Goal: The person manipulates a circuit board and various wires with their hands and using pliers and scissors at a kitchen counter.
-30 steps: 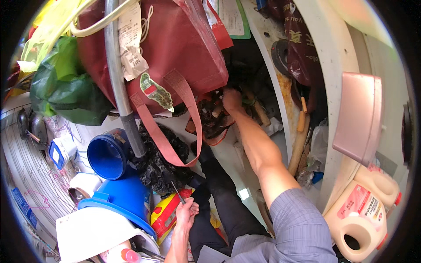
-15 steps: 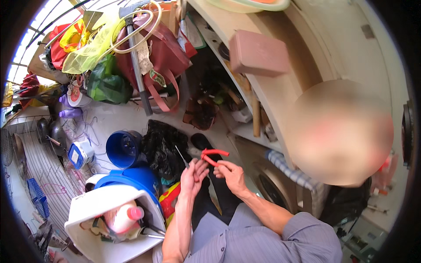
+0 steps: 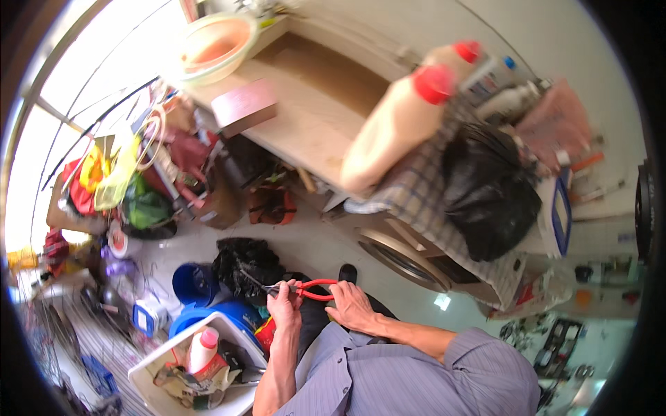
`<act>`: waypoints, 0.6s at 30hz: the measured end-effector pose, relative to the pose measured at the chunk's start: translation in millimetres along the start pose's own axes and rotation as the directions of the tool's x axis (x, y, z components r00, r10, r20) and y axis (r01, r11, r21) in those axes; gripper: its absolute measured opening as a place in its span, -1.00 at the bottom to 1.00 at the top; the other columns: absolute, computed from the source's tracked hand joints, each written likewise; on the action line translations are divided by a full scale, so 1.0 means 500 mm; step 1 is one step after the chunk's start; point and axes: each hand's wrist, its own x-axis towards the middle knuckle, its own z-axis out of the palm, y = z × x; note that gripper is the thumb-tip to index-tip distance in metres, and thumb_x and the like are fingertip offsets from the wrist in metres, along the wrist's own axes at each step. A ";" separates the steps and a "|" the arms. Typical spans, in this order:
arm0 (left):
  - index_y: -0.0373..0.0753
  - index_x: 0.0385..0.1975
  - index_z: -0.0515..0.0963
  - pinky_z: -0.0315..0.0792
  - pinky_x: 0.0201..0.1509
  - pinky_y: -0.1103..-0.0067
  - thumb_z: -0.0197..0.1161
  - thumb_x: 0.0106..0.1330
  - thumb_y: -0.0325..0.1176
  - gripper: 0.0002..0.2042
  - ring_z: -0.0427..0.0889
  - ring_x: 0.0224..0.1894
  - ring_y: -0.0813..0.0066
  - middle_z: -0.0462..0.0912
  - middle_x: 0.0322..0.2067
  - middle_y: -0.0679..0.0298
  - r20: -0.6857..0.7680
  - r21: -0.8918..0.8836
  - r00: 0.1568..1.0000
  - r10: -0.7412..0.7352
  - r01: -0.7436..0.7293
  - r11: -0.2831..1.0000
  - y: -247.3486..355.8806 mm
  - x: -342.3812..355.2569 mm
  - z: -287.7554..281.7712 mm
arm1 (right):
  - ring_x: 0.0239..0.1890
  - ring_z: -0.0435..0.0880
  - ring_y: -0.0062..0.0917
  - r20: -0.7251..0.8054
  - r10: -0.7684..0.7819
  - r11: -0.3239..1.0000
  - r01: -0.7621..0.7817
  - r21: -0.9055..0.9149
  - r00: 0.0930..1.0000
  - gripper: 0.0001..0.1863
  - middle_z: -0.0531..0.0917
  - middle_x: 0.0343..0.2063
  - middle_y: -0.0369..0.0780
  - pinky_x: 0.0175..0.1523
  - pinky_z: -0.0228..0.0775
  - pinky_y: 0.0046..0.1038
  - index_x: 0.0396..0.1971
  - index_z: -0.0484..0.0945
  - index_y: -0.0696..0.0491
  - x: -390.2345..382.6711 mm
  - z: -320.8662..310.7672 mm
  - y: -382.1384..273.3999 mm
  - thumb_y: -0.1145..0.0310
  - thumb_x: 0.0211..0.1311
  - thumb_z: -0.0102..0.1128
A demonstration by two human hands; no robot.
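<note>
My left hand [image 3: 284, 301], low in the middle of the view, is closed on a thin metal rod [image 3: 253, 277], which points up and to the left. The jaws of red-handled pliers [image 3: 316, 283] lie at this hand's fingers. My right hand [image 3: 349, 305] grips the pliers by the handle end, just to the right. Whether the jaws are clamped on the rod is too small to tell. Below and left of my hands stands a white plastic bin [image 3: 142, 367] with a bottle inside.
Blue buckets [image 3: 189, 283] and a crumpled black bag [image 3: 243, 256] are on the floor. Ahead are a counter [image 3: 312, 121] with large bottles [image 3: 385, 132] and a washing machine [image 3: 406, 256] under a checked cloth. Piled bags [image 3: 146, 201] line the window side at left.
My right hand has come back from the dark space under the counter with red pliers and met my left hand. The view has swung up toward the counter and bottles.
</note>
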 end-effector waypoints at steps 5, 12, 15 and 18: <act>-0.28 -0.15 0.47 0.50 -0.39 0.69 0.19 0.43 -0.38 -0.86 0.67 -0.37 0.52 0.68 -0.31 0.18 0.112 0.262 0.979 0.171 -0.195 0.945 -0.024 -0.139 0.175 | 0.10 0.43 -0.13 -0.163 0.034 0.997 -0.044 -0.059 0.986 -0.12 0.41 0.04 -0.04 0.08 0.33 -0.11 0.27 0.23 0.14 -0.055 -0.061 0.033 0.17 -0.03 0.48; -0.32 -0.12 0.55 0.55 -0.20 0.57 0.18 0.41 -0.40 -0.84 0.64 -0.28 0.49 0.66 -0.27 0.28 0.512 0.702 0.824 -0.242 -0.238 0.671 -0.187 -0.215 0.279 | -0.13 0.62 0.00 -0.353 0.417 0.857 -0.234 0.459 0.838 -0.58 0.59 -0.15 0.01 -0.01 0.50 -0.08 0.02 0.38 0.12 -0.213 0.037 0.188 0.35 0.17 0.20; -0.38 -0.04 0.53 0.58 -0.18 0.55 0.23 0.37 -0.36 -0.73 0.66 -0.22 0.50 0.68 -0.20 0.21 0.561 0.823 0.691 -0.455 -0.524 0.220 -0.238 -0.212 0.296 | -0.14 0.65 -0.05 -0.256 0.660 0.697 -0.448 0.560 0.707 -0.72 0.68 -0.26 -0.02 -0.03 0.50 -0.13 -0.12 0.54 0.09 -0.329 0.073 0.254 0.30 0.21 0.10; -0.37 -0.17 0.55 0.48 -0.34 0.58 0.27 0.31 -0.30 -0.75 0.59 -0.48 0.54 0.65 -0.50 0.28 0.469 0.879 0.618 -0.630 -0.392 0.270 -0.280 -0.285 0.343 | -0.18 0.65 0.02 -0.161 0.892 0.431 -0.688 0.583 0.423 -0.70 0.71 -0.28 -0.03 -0.06 0.50 -0.09 -0.21 0.59 0.08 -0.482 0.151 0.325 0.19 0.27 0.02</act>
